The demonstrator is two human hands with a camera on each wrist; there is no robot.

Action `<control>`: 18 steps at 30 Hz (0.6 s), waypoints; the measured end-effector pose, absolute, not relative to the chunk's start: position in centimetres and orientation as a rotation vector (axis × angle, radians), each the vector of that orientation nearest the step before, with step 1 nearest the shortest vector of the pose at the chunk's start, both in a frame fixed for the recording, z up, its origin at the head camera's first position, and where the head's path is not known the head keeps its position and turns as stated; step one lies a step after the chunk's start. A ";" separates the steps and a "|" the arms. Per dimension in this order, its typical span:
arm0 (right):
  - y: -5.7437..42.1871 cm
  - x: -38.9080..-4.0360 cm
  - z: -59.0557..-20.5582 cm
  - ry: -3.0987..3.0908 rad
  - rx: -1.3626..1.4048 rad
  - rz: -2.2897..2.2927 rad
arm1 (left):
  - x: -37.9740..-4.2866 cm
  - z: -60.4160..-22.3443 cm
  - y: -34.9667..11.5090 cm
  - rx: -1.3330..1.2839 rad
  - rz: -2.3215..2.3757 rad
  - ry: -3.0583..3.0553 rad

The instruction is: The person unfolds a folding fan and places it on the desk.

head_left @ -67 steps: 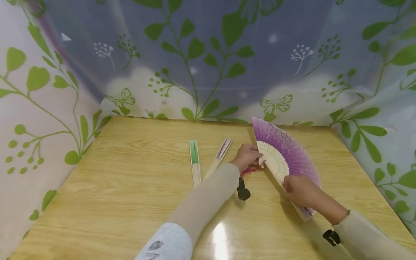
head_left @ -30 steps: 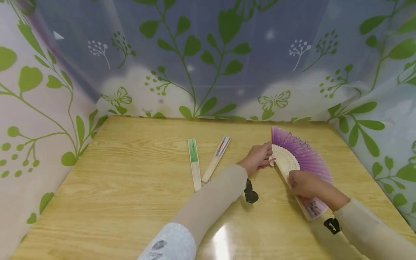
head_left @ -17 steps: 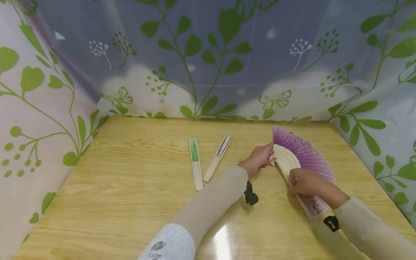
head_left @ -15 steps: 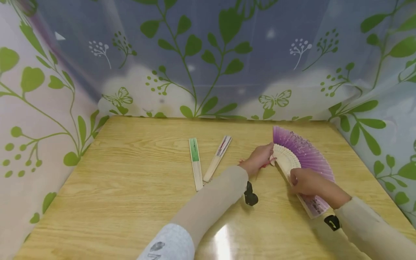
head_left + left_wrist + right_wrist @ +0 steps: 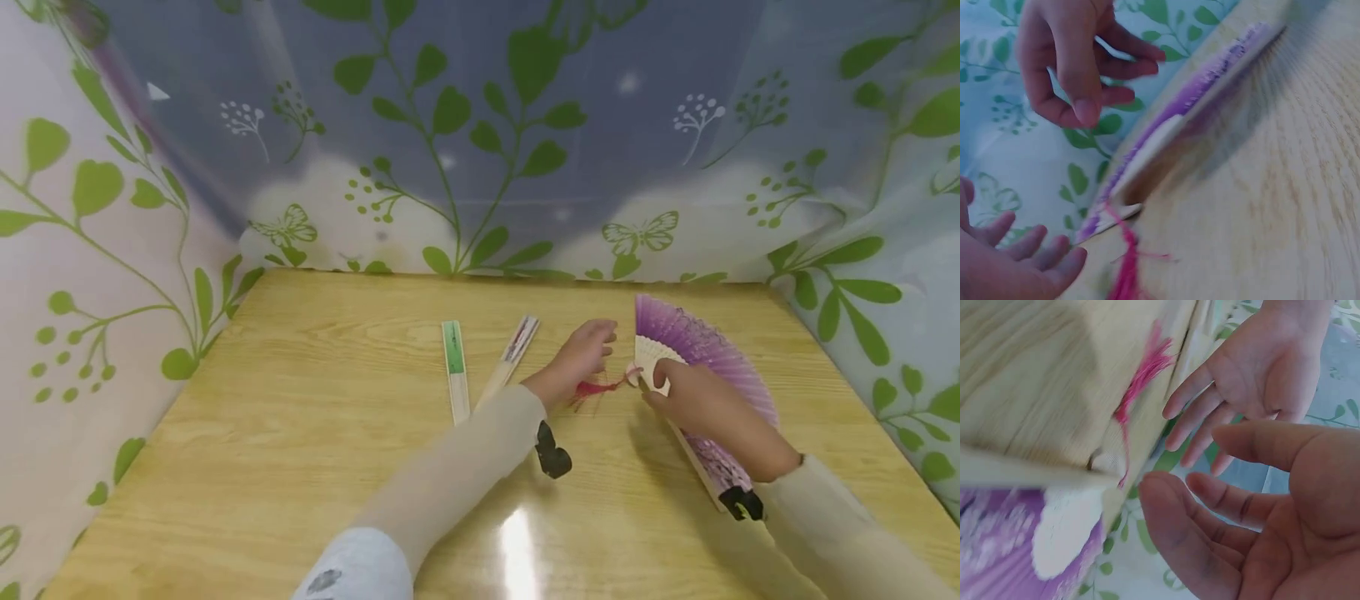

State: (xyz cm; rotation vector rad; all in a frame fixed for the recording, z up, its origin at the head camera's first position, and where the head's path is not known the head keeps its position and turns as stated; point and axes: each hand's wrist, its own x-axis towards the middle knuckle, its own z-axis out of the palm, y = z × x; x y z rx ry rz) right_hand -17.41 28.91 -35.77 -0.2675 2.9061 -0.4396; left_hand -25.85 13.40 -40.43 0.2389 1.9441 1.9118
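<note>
A purple folding fan [image 5: 705, 350] with pale openwork ribs lies spread on the table's right side. From its pivot end trails a red tassel [image 5: 596, 388], also seen as a pink tassel [image 5: 1144, 369] in the right wrist view. My left hand [image 5: 581, 360] is just left of the pivot, fingers extended, holding nothing. My right hand [image 5: 723, 412] hovers over the fan's ribs; in the left wrist view this right hand [image 5: 1079, 62] has its fingers loosely bent, apart from the fan. Two folded fans lie left of my hands: one with a green end [image 5: 454, 367], one with a pale patterned end [image 5: 519, 340].
The wooden table [image 5: 315, 433] carries the fans. A leaf-patterned curtain [image 5: 480, 167] stands along its back and both sides. My left forearm crosses in front of the folded fans' lower ends.
Both hands have let go of the spread fan. The left hand has drawn slightly left, exposing the tassel; the right has shifted toward the pivot. Earlier the fan was moved right across the table.
</note>
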 end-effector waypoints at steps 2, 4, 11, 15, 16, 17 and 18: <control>28.2 -17.8 -35.7 2.915 -0.270 -0.494 | -25.9 -40.0 12.1 0.233 1.923 1.923; 27.5 -18.2 -35.7 2.917 -0.285 -0.537 | -25.9 -39.8 10.7 0.244 1.921 1.905; 24.5 -19.4 -35.6 2.904 -0.320 -0.641 | -25.7 -39.2 5.5 0.340 1.796 2.020; 22.9 -20.3 -35.8 2.907 -0.345 -0.694 | -25.5 -38.6 2.9 0.389 1.733 2.122; 22.4 -20.6 -35.8 2.907 -0.352 -0.706 | -25.4 -38.5 2.3 0.392 1.710 2.159; 22.0 -20.9 -35.9 2.908 -0.362 -0.717 | -25.3 -38.4 1.7 0.395 1.685 2.194; 21.5 -21.2 -36.0 2.907 -0.368 -0.725 | -25.2 -38.4 1.2 0.400 1.658 2.228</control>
